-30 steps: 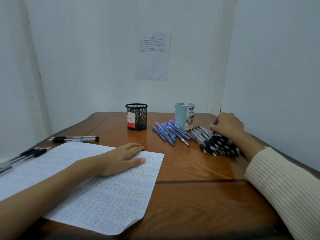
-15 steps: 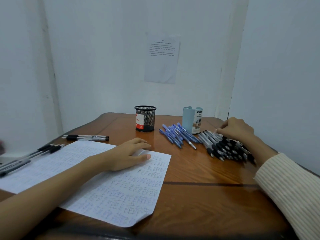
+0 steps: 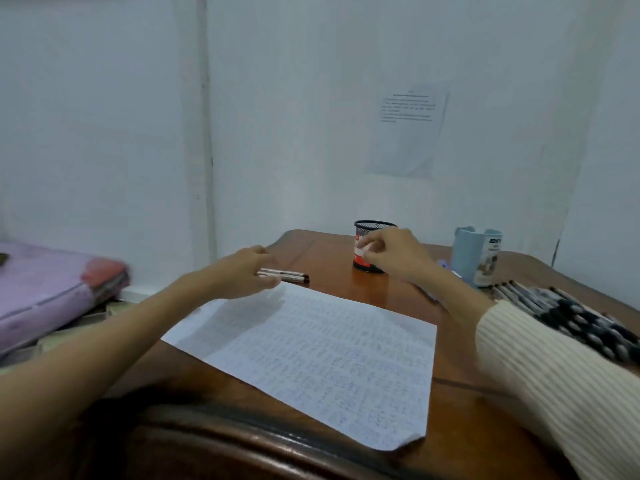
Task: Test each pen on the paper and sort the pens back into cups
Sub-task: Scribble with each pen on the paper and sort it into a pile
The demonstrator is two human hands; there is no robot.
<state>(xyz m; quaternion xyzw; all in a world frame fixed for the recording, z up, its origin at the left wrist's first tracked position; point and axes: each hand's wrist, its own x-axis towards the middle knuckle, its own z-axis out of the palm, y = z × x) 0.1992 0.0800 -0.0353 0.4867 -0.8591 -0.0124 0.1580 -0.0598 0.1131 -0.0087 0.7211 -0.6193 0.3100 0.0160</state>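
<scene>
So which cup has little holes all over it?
The black mesh cup with the red label, just behind the right hand. The light blue cup to its right has solid walls.

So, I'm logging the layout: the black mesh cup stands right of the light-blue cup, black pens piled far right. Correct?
No: the head view shows the black mesh cup left of the light-blue cup, black pens piled far right.
</scene>
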